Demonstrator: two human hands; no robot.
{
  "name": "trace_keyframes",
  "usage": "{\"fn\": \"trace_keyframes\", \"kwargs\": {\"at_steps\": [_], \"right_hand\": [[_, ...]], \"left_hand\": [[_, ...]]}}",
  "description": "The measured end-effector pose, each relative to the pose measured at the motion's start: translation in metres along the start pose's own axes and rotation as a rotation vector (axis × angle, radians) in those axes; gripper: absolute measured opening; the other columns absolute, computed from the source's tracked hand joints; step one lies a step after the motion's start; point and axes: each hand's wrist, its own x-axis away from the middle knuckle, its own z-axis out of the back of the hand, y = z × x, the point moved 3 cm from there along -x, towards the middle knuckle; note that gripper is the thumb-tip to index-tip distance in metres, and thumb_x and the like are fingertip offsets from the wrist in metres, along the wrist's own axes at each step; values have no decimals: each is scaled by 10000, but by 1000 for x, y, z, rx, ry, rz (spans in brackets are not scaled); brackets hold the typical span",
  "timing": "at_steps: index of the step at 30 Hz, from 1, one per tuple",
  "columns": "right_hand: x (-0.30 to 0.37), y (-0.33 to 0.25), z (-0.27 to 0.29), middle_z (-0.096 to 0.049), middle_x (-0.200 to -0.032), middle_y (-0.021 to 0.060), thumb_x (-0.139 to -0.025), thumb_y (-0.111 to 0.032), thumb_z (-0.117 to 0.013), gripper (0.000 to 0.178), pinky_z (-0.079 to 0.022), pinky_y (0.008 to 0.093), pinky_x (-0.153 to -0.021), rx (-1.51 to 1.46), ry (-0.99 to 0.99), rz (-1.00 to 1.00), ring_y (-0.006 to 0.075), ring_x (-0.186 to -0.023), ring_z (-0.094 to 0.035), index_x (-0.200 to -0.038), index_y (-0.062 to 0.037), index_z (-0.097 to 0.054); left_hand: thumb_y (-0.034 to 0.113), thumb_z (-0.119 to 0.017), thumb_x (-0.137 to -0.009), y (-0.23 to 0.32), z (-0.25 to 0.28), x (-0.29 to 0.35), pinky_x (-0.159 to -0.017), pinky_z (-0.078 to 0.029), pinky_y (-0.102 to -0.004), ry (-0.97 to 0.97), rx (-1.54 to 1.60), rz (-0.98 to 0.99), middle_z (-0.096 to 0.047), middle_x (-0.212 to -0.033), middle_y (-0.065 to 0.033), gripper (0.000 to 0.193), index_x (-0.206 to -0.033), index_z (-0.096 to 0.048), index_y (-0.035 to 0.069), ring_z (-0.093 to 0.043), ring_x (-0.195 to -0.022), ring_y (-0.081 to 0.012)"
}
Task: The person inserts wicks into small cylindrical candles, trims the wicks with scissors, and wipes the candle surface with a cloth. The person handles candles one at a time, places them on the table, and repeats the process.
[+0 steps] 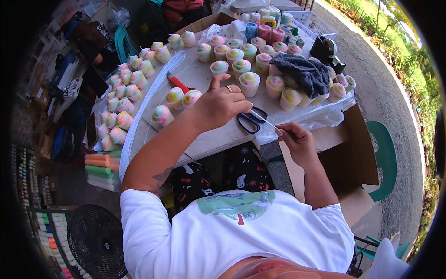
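The right hand (pixel 296 139) pinches a white wick (pixel 264 120) running to the curled left hand (pixel 225 104), its fingertips hidden, above scissors (pixel 251 123); bare tabletop (pixel 213 140) edge leftward; towel (pixel 304 74) partly hides cups (pixel 290 98).

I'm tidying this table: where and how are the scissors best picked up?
Probably by the scissors' dark blue loops, from the near side of the table: the loops lie close to that edge, and the white strand held between the left hand and right hand crosses over them in this view.
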Motion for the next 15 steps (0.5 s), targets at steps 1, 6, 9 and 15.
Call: {"fn": "trace_keyframes", "kwargs": {"at_steps": [1, 6, 9, 15], "right_hand": [[0, 1, 4, -603, -790, -4, -914, -52, -606, 85, -444, 205, -671, 1, 28, 17, 58, -733, -534, -968, 3, -644], [-6, 8, 21, -619, -819, 18, -941, -56, -561, 104, -451, 210, -668, 28, 20, -15, 64, -713, -532, -1008, 10, -606], [-5, 8, 30, -628, -838, 26, -952, -67, -545, 117, -448, 205, -668, -125, 71, -56, 59, -724, -536, -1027, 11, -590], [-11, 15, 27, -630, -879, 22, -952, -108, -564, 141, -445, 197, -676, -207, 21, -74, 60, -746, -546, -1022, 9, -599]], "left_hand": [[145, -690, -795, -17, -1, -1, -977, -306, -450, -1, -12, 31, -625, -789, 46, 114, -908, -680, 164, -596, -856, -122], [184, -639, -835, -83, -8, -4, -937, -350, -397, 58, -102, 134, -638, -843, 3, 69, -878, -674, 143, -606, -841, -182], [196, -673, -823, -134, -12, 0, -945, -385, -399, -60, -193, 512, -656, -940, -53, 190, -995, -673, 116, -621, -939, -232], [297, -803, -707, -162, -76, 13, -985, -426, -378, -310, 260, 874, -636, -1085, -150, 630, -1253, -563, 95, -589, -1078, -310]]}}
